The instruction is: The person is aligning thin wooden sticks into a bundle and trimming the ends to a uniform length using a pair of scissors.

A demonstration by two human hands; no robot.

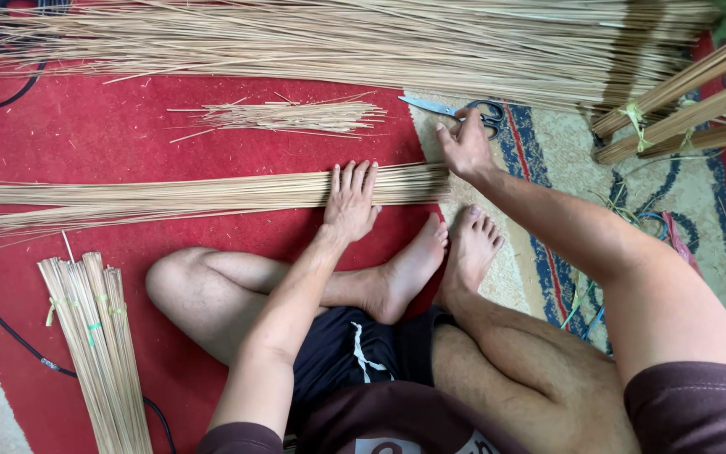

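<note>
Pressing flat and open-palmed on the loose row of thin sticks (212, 192) laid across the red mat (86, 126), the left hand (350, 202) steadies these light, springy, probably snappable stems, while the right hand (466, 147), fingers curled, reaches the scissors (455, 110), best gripped at the handles.

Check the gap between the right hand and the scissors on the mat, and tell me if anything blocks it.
Nothing visible blocks it. The right hand lies just below the scissors, its fingertips at their dark handles, with only bare mat around. The left hand presses flat on the row of thin sticks, off to the side.
</note>
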